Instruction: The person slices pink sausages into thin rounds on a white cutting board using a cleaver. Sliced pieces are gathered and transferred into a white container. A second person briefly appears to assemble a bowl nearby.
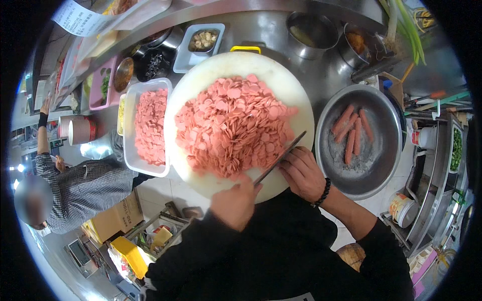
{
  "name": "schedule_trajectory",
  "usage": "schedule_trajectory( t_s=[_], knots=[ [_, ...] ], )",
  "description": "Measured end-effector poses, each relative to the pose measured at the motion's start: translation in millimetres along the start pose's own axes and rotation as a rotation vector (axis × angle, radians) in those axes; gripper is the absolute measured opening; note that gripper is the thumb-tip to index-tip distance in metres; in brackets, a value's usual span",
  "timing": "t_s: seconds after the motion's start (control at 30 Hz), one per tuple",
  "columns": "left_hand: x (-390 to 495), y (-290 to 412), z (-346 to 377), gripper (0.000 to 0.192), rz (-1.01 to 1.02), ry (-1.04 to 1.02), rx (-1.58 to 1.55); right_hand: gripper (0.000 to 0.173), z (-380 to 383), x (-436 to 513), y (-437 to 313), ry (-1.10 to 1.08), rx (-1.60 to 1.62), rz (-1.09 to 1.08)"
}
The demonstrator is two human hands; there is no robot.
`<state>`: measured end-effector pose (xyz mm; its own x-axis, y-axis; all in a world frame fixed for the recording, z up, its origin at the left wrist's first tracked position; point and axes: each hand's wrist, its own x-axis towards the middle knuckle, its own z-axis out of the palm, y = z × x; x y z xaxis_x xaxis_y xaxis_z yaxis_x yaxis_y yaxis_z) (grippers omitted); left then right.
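Observation:
My left hand (234, 205), slightly blurred, grips the handle of a kitchen knife (283, 157), whose blade slants up to the right. My right hand (305, 171), with a black beaded bracelet on the wrist, rests bent-fingered against the blade at the board's lower right edge. Whether a sausage lies under those fingers is hidden. Beneath both hands is a round white cutting board (301, 94). A large heap of thin pink sausage slices (233, 124) covers its middle, some of them touching the blade. Several whole sausages (350, 145) lie in a metal basin (384, 165) to the right.
A white plastic tub (130, 145) of sliced sausage adjoins the board's left side. Beyond the board stand a blue-grey tray (182, 62) and metal pots (312, 35). A metal shelf edge (241, 8) crosses the far side. Another person (90, 192) stands at left near paper bowls (81, 131).

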<state>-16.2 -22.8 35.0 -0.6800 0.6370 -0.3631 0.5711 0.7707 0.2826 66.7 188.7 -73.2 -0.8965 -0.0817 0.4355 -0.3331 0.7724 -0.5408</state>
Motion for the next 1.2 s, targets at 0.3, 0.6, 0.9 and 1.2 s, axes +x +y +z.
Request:
schedule_trajectory(
  t_s=[0.3,0.6,0.9,1.2],
  knots=[
    [29,-8,27,0.032,0.079,0.218,-0.047,0.034,-15,2,-10,-0.102,-0.101,0.032],
    [-23,-7,2,0.030,0.052,0.111,0.079,0.035,-11,-3,-7,-0.093,-0.076,0.018],
    [-23,-8,-3,0.035,0.012,0.084,0.008,0.033,-10,-7,-3,-0.090,-0.041,0.012],
    [18,1,33,0.034,0.085,0.226,-0.017,0.032,-9,-4,-7,-0.084,-0.034,0.020]
  ],
)
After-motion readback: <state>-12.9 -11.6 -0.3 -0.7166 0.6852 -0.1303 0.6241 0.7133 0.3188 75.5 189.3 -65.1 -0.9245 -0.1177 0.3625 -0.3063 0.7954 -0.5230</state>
